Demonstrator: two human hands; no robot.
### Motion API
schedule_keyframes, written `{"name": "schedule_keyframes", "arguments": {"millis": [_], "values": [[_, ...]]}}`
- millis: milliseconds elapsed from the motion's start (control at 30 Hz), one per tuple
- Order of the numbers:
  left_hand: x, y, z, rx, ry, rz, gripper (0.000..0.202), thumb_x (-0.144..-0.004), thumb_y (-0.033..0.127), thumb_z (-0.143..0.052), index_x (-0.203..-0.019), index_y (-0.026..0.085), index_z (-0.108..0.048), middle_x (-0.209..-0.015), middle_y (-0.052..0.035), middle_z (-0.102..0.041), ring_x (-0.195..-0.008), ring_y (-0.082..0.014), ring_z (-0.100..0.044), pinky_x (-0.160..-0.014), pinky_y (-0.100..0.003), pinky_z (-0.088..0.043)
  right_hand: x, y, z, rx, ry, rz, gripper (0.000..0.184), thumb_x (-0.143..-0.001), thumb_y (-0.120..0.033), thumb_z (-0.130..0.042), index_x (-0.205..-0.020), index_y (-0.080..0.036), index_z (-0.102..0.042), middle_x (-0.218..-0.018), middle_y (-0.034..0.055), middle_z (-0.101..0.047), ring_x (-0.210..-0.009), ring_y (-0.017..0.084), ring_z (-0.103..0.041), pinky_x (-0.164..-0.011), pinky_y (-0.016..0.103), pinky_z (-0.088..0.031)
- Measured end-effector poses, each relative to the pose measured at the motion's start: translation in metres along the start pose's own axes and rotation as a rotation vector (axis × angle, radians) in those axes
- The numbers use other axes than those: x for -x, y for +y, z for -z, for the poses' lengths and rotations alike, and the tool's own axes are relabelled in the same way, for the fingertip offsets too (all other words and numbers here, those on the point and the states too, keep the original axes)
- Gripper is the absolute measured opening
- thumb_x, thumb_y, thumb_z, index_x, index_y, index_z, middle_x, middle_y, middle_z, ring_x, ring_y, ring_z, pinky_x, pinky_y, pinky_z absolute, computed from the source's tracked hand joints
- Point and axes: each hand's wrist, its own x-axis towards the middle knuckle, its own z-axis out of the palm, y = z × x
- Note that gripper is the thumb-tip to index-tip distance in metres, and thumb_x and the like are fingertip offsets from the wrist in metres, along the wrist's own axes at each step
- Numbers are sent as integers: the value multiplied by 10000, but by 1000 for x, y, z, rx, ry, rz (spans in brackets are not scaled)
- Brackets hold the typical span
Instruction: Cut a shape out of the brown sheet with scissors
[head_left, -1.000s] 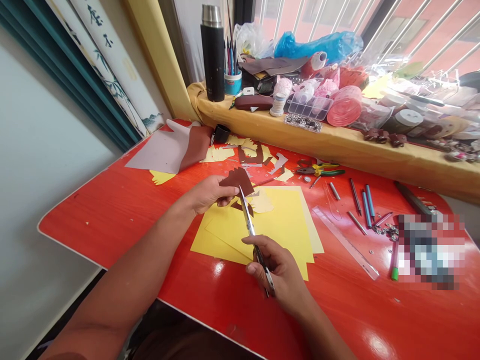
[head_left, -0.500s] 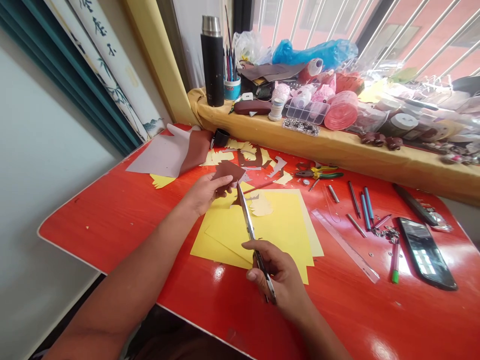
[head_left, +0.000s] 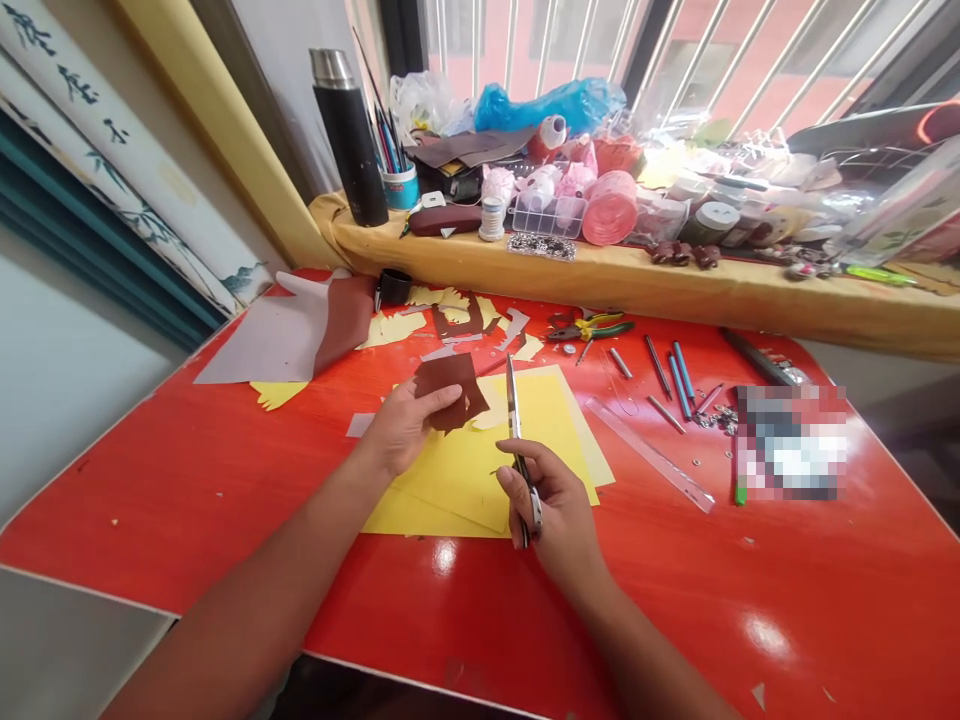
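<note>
The red table (head_left: 150, 500) stood below a cloth-covered shelf (head_left: 600, 285) crowded with craft supplies, and it carried pliers (head_left: 592, 327) and a ruler (head_left: 649, 455) to the right of the work. Yellow card (head_left: 480, 490) lay in overlapping sheets near the centre. The brown piece (head_left: 448, 392), a jagged cut-out, was held just above the yellow card, pinched narrowly by the left hand (head_left: 405, 425) with the thumb on top. The right hand (head_left: 551, 505) was closed around the handles of the scissors (head_left: 516, 430), whose blades stood nearly upright and appeared shut. For clean work of this kind, the held piece was best turned into the blades, rather than the blades being forced around it, and the cut was best kept clear of the card beneath. Compared with the frame half a second earlier, the blades had left the brown piece and stood apart from it, and the head view had turned, shifting the table left.
</note>
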Motion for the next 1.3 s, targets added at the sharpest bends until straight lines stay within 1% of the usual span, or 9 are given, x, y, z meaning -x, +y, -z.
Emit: {"name": "schedule_keyframes", "arguments": {"millis": [100,233,433,600,700,800,1033,1167,1300], "values": [[4,-3,-5,-5,-66,29,433,-687,345,-1049,-1034,190,-841,-1018,-85,-857,-968,-258,-785,-857,-341,-603,-2,-1,0,-8,25,-5,550,-921,-667,-842,-1197,-200,-749,-648,-121,-440,-357,99,-491,-383,243,-373],[8,-9,-10,17,-100,45,435,-684,337,-1058,-1044,208,-852,-1104,-82,-863,-1035,-256,-782,-903,-338,-604,-3,-1,0,-24,41,-5,543,-919,-656,-841,-1201,-200,-750,-656,-123,-438,-359,99,-501,-381,243,-379],[14,-14,-15,-82,-121,85,463,-709,384,-1041,-1093,210,-847,-1115,-94,-854,-948,-242,-774,-750,-296,-562,-4,0,0,-13,61,-7,576,-906,-678,-838,-1219,-201,-755,-625,-126,-449,-362,109,-504,-374,243,-411],[16,-13,-17,-82,-144,91,507,-699,395,-1045,-1128,216,-844,-1137,-90,-851,-963,-243,-775,-782,-303,-571,-6,0,1,-20,89,-3,590,-896,-702,-840,-1200,-203,-758,-620,-128,-441,-357,108,-499,-359,240,-411],[14,-14,-15,-87,-143,73,463,-758,431,-1012,-1121,197,-844,-1030,-77,-843,-843,-198,-736,-726,-288,-544,-5,-2,3,-26,81,15,598,-908,-708,-839,-1215,-202,-758,-623,-121,-465,-354,109,-509,-358,240,-418],[11,-14,-14,-96,-110,28,453,-765,461,-1002,-1068,167,-837,-940,-76,-831,-757,-189,-710,-697,-304,-546,-1,-2,4,-41,37,52,580,-940,-699,-828,-1236,-206,-755,-626,-117,-476,-348,105,-515,-360,233,-422],[1,-11,-8,-78,8,-97,530,-719,437,-1034,-1135,191,-816,-1130,-86,-869,-985,-250,-800,-876,-357,-632,8,-1,4,-115,-177,105,567,-963,-684,-844,-1282,-225,-750,-714,-92,-530,-365,81,-516,-375,222,-409],[-6,-8,-1,-60,68,-173,550,-735,430,-1022,-1174,191,-792,-1111,-68,-866,-970,-236,-799,-867,-358,-651,11,-2,3,-113,-311,40,587,-953,-697,-856,-1280,-221,-752,-708,-90,-533,-377,75,-504,-385,210,-355],[-10,-6,5,-89,73,-267,472,-821,416,-967,-1191,195,-775,-1116,-75,-865,-951,-244,-809,-851,-379,-667,11,0,2,-96,-367,-19,608,-940,-699,-870,-1280,-209,-752,-674,-93,-542,-382,77,-505,-396,208,-335]]}}
